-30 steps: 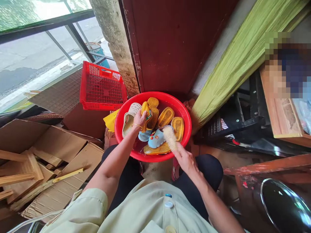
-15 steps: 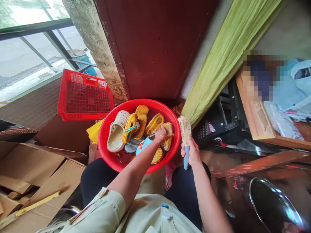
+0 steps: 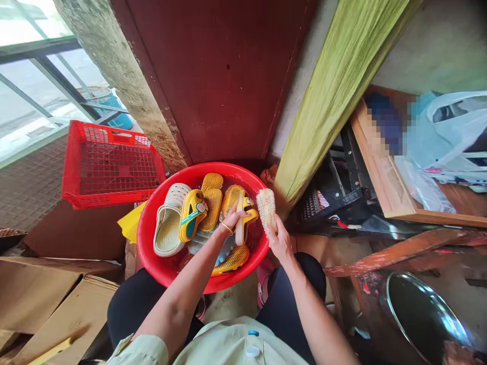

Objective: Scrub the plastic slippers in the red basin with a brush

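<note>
A red basin (image 3: pixel 146 253) holds water and several pieces of footwear. Inside it, my left hand (image 3: pixel 233 219) grips a yellow sandal (image 3: pixel 245 225) on the right side. Just over the basin's right rim, my right hand (image 3: pixel 279 238) holds a scrub brush (image 3: pixel 266 207), its pale bristles showing; its handle is hidden by the hand. A cream clog (image 3: pixel 170 223) lies at the basin's left, beside a yellow and teal sandal (image 3: pixel 193 215). More yellow soles (image 3: pixel 212 200) rest behind and under my left hand. Something light blue (image 3: pixel 227 249) is partly covered by my left arm.
Left of the basin is a red crate (image 3: pixel 117 170), with cardboard boxes (image 3: pixel 68 309) below it. A green curtain (image 3: pixel 323 101) hangs at the right, near a wooden table (image 3: pixel 384 177) with plastic bags. A round metal-rimmed pot (image 3: pixel 418 314) sits at the lower right.
My left hand has taken hold of a yellow sandal, which is now tilted up. My right hand has brought the brush closer to the basin, and the view has shifted.
</note>
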### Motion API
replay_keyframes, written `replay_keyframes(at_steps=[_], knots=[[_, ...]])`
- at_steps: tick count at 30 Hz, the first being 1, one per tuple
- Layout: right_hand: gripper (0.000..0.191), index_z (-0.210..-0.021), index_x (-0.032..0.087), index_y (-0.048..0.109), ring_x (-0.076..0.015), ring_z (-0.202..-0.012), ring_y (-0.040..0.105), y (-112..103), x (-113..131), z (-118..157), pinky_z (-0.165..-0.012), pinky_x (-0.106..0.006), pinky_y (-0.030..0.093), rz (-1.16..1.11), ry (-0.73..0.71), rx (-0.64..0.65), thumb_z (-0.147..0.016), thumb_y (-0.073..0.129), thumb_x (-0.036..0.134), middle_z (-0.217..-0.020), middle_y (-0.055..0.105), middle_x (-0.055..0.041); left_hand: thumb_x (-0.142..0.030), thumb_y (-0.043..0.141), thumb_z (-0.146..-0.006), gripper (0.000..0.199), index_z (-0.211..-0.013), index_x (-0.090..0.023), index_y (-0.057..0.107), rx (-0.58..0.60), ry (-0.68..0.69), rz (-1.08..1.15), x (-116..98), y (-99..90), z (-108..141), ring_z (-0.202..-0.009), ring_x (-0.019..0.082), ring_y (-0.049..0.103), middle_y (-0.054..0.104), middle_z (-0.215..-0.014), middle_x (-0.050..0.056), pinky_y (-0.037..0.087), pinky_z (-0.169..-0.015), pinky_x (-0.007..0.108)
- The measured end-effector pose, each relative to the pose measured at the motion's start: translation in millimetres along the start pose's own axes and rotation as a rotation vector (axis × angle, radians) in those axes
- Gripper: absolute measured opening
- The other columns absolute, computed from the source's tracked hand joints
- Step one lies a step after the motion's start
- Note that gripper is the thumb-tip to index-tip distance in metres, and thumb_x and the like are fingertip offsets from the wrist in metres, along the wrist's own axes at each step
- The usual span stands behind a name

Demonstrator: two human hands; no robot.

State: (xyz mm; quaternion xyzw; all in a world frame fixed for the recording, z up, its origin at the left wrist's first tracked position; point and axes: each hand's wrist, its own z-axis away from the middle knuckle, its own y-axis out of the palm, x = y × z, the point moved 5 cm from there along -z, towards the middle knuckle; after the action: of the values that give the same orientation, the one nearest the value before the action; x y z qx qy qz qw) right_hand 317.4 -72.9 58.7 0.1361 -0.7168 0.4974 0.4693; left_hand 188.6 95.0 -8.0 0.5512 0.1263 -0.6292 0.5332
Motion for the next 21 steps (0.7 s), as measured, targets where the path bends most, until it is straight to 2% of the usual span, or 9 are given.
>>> replay_keyframes(at_steps=[2,4,7,9,11,14,18,21], knots=[[0.067,-0.155,0.011,0.048,-0.0263,-0.117,0.074,7,12,10,-0.095,-0.035,0.062,0.082,-0.112,-0.006,-0.104,0.042,0.053,-0.132,0.073,-0.0191,-0.026,0.089,-0.059,0.082,-0.136,-0.019,0.061,0.019,0.01,0.057,-12,-6.6,9,-0.072,0.02,0.071,0.076,-0.094,0.004,0.057,-0.07,0.031],[0.066,-0.158,0.011,0.045,-0.0273,-0.128,0.068,16,30,18,-0.105,-0.037,0.058,0.141,-0.21,0.052,-0.105,0.042,0.049,-0.145,0.066,-0.019,-0.032,0.089,-0.068,0.077,-0.137,-0.017,0.061,0.01,0.045,0.093,-22,-13.2,19,-0.074,0.02,0.071,0.077,-0.096,0.006,0.059,-0.073,0.032],[0.059,-0.159,0.015,0.046,-0.0283,-0.118,0.074,23,61,16,-0.098,-0.037,0.06,0.299,-0.254,0.145,-0.108,0.041,0.044,-0.138,0.071,-0.0164,-0.036,0.086,-0.078,0.07,-0.141,-0.018,0.061,0.012,0.117,0.062,-30,-16.9,38,-0.088,0.023,0.074,0.078,-0.102,0.007,0.06,-0.084,0.034],[0.055,-0.158,0.02,0.05,-0.0282,-0.099,0.079,23,76,3,-0.086,-0.036,0.063,0.435,-0.195,0.195,-0.11,0.037,0.044,-0.118,0.08,-0.0143,-0.034,0.089,-0.074,0.079,-0.146,-0.02,0.059,0.03,0.156,0.011,-32,-15.3,51,-0.103,0.027,0.074,0.078,-0.112,0.007,0.059,-0.095,0.036],[0.055,-0.159,0.022,0.049,-0.0278,-0.09,0.08,21,86,-10,-0.077,-0.033,0.062,0.524,-0.136,0.215,-0.111,0.035,0.046,-0.102,0.082,-0.0128,-0.033,0.092,-0.069,0.091,-0.151,-0.021,0.056,0.04,0.194,-0.03,-35,-13.7,62,-0.119,0.03,0.07,0.076,-0.123,0.007,0.056,-0.104,0.039],[0.057,-0.16,0.02,0.046,-0.0267,-0.091,0.079,19,90,-12,-0.076,-0.031,0.061,0.521,-0.125,0.189,-0.112,0.031,0.046,-0.101,0.082,-0.0135,-0.031,0.093,-0.065,0.1,-0.155,-0.023,0.051,0.024,0.258,-0.069,-41,-15.9,73,-0.134,0.033,0.061,0.071,-0.136,0.007,0.051,-0.112,0.043],[0.055,-0.159,0.021,0.048,-0.025,-0.096,0.079,30,84,15,-0.08,-0.029,0.061,0.53,-0.247,0.219,-0.111,0.036,0.044,-0.114,0.08,-0.0137,-0.032,0.09,-0.066,0.082,-0.143,-0.02,0.062,-0.009,0.302,-0.132,-46,-21.1,80,-0.134,0.037,0.06,0.074,-0.131,0.008,0.05,-0.112,0.043],[0.053,-0.158,0.026,0.051,-0.0248,-0.09,0.079,34,80,14,-0.078,-0.03,0.06,0.583,-0.235,0.236,-0.109,0.042,0.044,-0.112,0.081,-0.0115,-0.033,0.09,-0.065,0.069,-0.129,-0.016,0.07,0.016,0.281,-0.172,-41,-18.5,82,-0.121,0.036,0.067,0.077,-0.119,0.008,0.054,-0.106,0.042]])
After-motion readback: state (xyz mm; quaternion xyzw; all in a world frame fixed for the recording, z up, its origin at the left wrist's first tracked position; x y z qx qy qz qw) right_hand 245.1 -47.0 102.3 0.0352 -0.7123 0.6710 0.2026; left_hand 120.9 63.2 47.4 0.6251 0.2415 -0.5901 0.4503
